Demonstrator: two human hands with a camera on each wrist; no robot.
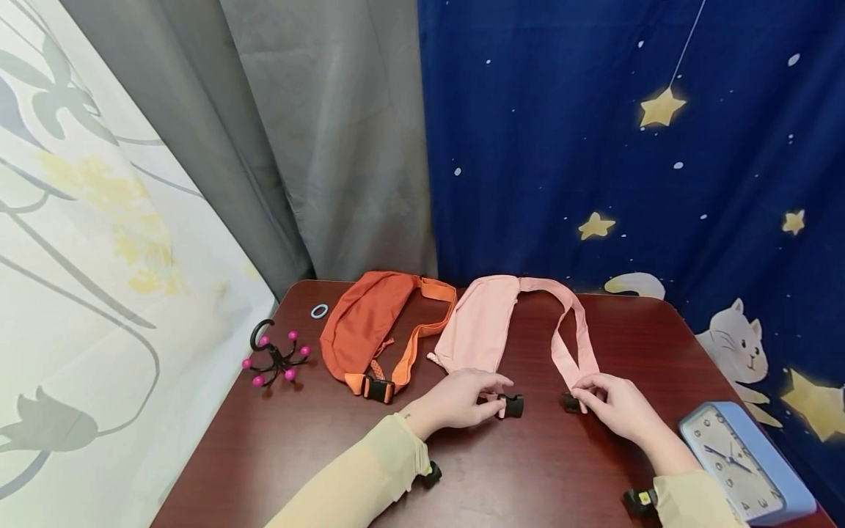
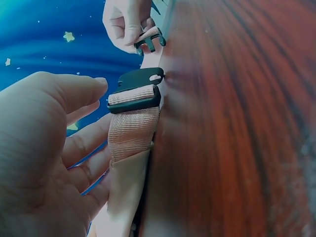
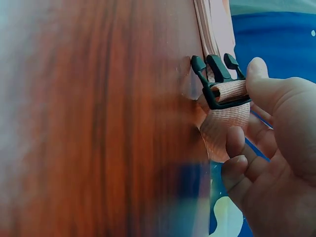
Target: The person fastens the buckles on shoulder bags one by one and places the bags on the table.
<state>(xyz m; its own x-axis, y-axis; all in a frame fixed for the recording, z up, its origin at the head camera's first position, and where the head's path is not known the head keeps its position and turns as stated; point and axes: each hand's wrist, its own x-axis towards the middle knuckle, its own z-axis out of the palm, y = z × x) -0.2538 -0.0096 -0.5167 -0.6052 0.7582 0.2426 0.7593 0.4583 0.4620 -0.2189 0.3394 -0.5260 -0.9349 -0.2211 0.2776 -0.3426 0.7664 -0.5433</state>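
Taking the socket half (image 2: 138, 78) of a buckle as the centre of the dial in the head view, with twelve at the table's far edge, the pink waist bag (image 1: 478, 323) lies at eleven o'clock: soft, matte cloth in a long, rounded panel. Its strap (image 1: 582, 337) arches away at one o'clock and folds into a narrow loop that drops toward three, where the prong half (image 3: 218, 69) sits, apart from the socket. Both halves are smooth black plastic, threaded with finely ribbed pink webbing; one is a flattish sleeve with a side cutout, the other a frame with three stubby prongs.

At nine o'clock, right beside the socket, the left hand (image 1: 465, 400) is loosely open, thumb extended and fingers spread next to the webbing; whether a fingertip touches it I cannot tell. At three, the right hand (image 1: 614, 403) pinches the prong half at its webbing, thumb on the edge and fingers bent beneath.

Toward ten lies a rust-orange bag (image 1: 363, 323) of creased fabric, its brighter orange belt closed by a black buckle (image 1: 378, 389). Farther out at ten are a pale blue ring (image 1: 319, 311) and, nearer nine, a black, spidery hook (image 1: 277, 359) tipped with magenta balls. Between three and four stands a boxy blue clock (image 1: 739, 462). The table (image 1: 277, 440) is glossy, reddish-brown and wood-grained.
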